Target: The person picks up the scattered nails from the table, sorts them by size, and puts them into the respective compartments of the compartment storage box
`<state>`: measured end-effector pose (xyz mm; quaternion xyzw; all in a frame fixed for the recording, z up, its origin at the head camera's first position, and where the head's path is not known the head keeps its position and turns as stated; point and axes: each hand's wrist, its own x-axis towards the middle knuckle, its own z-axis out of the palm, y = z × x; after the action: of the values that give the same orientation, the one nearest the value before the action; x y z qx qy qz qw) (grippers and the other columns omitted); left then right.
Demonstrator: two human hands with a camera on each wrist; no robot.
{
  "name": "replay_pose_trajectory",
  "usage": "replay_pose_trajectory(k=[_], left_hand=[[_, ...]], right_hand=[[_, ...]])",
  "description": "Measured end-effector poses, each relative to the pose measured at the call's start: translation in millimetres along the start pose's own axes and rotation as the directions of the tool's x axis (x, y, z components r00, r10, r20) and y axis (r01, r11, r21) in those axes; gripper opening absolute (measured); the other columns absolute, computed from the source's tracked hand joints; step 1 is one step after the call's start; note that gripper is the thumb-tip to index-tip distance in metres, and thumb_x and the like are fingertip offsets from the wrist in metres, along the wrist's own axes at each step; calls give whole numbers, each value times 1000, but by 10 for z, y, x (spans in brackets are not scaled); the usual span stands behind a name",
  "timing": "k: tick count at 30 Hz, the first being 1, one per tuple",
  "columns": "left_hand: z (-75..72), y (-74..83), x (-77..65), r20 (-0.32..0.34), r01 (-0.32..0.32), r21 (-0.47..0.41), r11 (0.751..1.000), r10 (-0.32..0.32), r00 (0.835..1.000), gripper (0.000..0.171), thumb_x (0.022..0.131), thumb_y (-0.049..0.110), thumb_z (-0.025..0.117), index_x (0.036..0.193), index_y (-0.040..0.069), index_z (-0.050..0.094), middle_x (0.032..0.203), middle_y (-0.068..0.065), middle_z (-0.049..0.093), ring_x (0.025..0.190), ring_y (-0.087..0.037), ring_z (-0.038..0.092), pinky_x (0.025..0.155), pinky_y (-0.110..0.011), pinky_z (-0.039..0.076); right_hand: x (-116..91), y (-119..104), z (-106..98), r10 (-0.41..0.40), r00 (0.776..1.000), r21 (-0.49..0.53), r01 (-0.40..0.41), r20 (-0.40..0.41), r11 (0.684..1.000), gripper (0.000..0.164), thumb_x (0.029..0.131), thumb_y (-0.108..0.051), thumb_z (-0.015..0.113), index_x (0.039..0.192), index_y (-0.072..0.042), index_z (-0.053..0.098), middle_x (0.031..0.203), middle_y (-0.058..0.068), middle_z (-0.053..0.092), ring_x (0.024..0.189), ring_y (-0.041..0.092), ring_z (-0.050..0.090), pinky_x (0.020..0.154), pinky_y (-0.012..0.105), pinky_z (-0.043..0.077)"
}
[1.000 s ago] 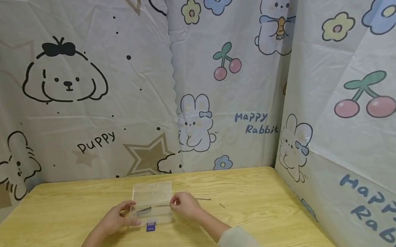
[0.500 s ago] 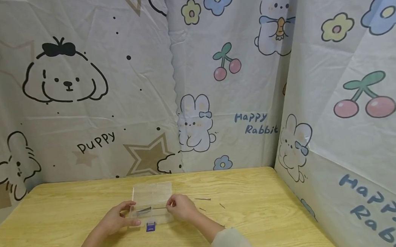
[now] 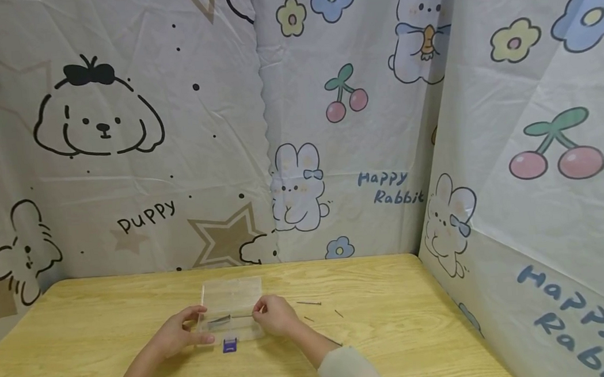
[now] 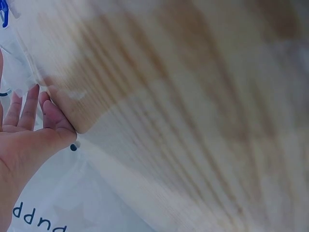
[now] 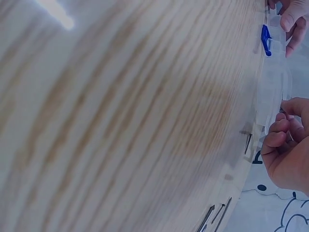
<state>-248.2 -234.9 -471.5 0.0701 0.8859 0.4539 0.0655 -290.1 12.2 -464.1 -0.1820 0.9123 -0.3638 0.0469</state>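
A clear plastic box (image 3: 233, 293) stands on the table with its lid raised at the back and a blue latch (image 3: 230, 346) at the front. My left hand (image 3: 176, 333) holds the box's left end, thumb at the front and fingers toward the back. Over the right end of the box, my right hand (image 3: 277, 315) pinches a nail (image 3: 242, 316) between thumb and fingertip, its shaft lying leftward. Several nails (image 3: 219, 320) lie in the left part of the box. The right wrist view shows the right hand (image 5: 289, 150) beside the box, with the pinched end mostly hidden.
To the right of the box lie a long nail (image 3: 309, 303), a short nail (image 3: 339, 313) and another small nail (image 3: 309, 319). A further nail (image 3: 333, 340) shows beside the right forearm. A printed cloth (image 3: 298, 125) hangs behind the wooden table (image 3: 107, 316).
My right hand has moved slightly left over the box with the nail, uncovering a small nail and another nail near the forearm. My left hand stays on the box.
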Motion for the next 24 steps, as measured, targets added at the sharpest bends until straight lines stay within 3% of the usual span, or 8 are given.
replay_pose_trajectory(k=[12, 24], left_hand=[[-2, 9, -8, 3, 2, 4, 1000, -2, 1000, 76, 75, 30, 78, 134, -1, 43, 133, -36, 42, 110, -48, 50, 90, -54, 46], [0, -9, 3, -3, 16, 9, 1000, -16, 1000, 77, 74, 32, 79, 134, 1, 43, 133, -35, 43, 107, -43, 52, 88, -52, 48]], right_hand=[[18, 20, 18, 12, 1000, 28, -12, 11, 1000, 8, 89, -15, 60, 85, -9, 64, 67, -4, 50, 55, 8, 44, 47, 21, 36], [20, 37, 26, 24, 1000, 142, -25, 10, 990, 11, 90, -13, 59, 86, -5, 65, 68, -3, 52, 56, 7, 44, 47, 19, 37]])
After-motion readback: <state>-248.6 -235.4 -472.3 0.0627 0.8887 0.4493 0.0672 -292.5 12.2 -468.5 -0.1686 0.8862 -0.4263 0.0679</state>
